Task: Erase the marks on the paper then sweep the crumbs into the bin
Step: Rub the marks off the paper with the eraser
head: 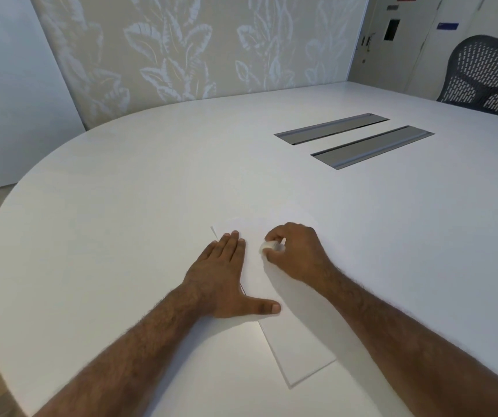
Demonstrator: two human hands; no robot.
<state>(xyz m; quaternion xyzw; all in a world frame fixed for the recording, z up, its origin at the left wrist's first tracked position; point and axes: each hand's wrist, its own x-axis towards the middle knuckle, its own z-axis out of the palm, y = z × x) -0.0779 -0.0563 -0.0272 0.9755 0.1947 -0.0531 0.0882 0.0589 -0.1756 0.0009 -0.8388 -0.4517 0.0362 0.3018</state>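
2 hands work the paper (298, 350) lying on the desk (121, 206): our left hand (223, 278) spread flat pinning it, our right hand (292, 251) pinching the eraser (268, 246). Rubbing hard could crease or tear the sheet. We see no bin.

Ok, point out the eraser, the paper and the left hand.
eraser (267, 247): head view, its white end showing past the fingers.
paper (297, 353): head view, bare near part.
left hand (222, 278): head view, back of the hand.
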